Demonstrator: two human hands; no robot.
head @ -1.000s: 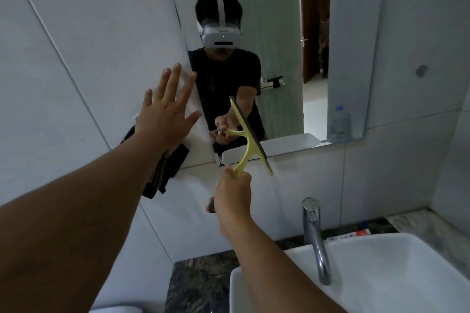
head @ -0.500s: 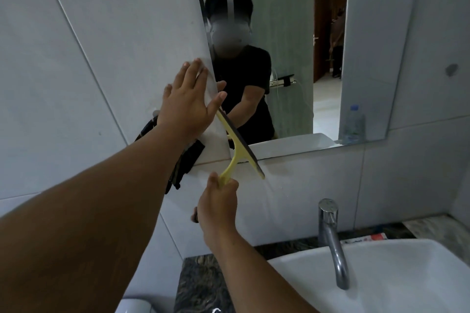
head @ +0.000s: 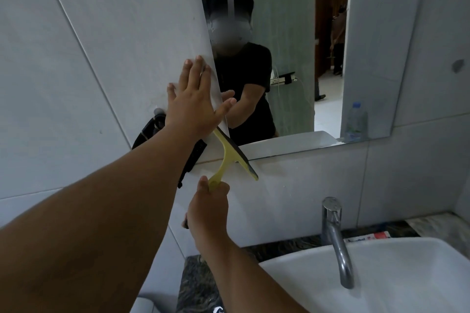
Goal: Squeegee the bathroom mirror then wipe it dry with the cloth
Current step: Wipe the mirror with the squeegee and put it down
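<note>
**Clerk:** Bathroom, pale grey tiled wall (head: 84, 40) on the left and behind. Next largest?

**Checker:** Mirror (head: 368, 40), fixed to the back wall, its left edge meeting the side wall at the corner. It reflects a person in a black top and an open doorway.

**Clerk:** Below it?

**Checker:** White basin (head: 396, 277), lower right, on a dark marbled counter (head: 195, 284). Chrome tap (head: 334, 239) upright behind the basin, spout bent over the bowl.

**Clerk:** Hands?

**Checker:** Left hand (head: 194, 104), fingers spread and flat, palm against the wall right at the mirror's left edge, thumb reaching across the glass. It grips nothing. Right hand (head: 208, 211), lower, fist wrapped round a handle.

**Clerk:** Whose handle?

**Checker:** Squeegee (head: 230, 154), yellow body, dark blade. Blade slanted across the mirror's bottom left corner, upper end hidden behind the left hand, lower end past the bottom edge onto the tile.

**Clerk:** Cloth?

**Checker:** Dark cloth (head: 193, 160) hanging on the side wall, mostly hidden behind the left forearm, just left of the squeegee.

**Clerk:** Small items?

**Checker:** Clear plastic bottle (head: 356, 122), seen in the mirror's lower right. Flat red-and-white packet (head: 368, 237) on the counter behind the tap; print unreadable.
</note>
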